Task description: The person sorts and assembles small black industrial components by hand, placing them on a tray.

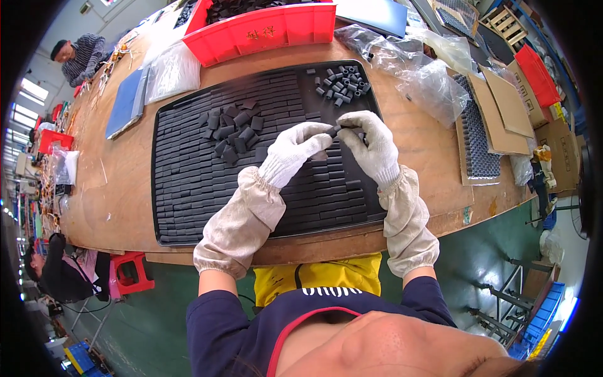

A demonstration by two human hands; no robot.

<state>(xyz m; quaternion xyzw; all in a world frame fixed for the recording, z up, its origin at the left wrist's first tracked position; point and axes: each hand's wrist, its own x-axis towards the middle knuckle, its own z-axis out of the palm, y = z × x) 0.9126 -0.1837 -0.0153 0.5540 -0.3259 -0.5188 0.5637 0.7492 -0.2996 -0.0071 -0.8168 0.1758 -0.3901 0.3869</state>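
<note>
In white work gloves, both of my hands meet over the right part of a black tray (pixel 375 103). My left hand (pixel 295 148) pinches a small black piece (pixel 333 131) between thumb and fingertips. My right hand (pixel 372 146) closes from the other side, its thumb and fingers at the same piece. Its exact shape is partly hidden by the fingers. Flat black blocks (pixel 201 188) lie side by side in tight rows across the tray. A loose heap of black blocks (pixel 233 133) rests on top of them. Short black tubes (pixel 342 85) are scattered in the tray's far right corner.
Beyond the tray stands a red bin (pixel 264 34) of black pieces. Clear plastic bags (pixel 433 81) and cardboard sheets (pixel 502 116) lie to the right. A blue folder-like sheet (pixel 127 103) and a plastic-wrapped bundle (pixel 173 75) lie left. Another person (pixel 81 56) sits at the far left.
</note>
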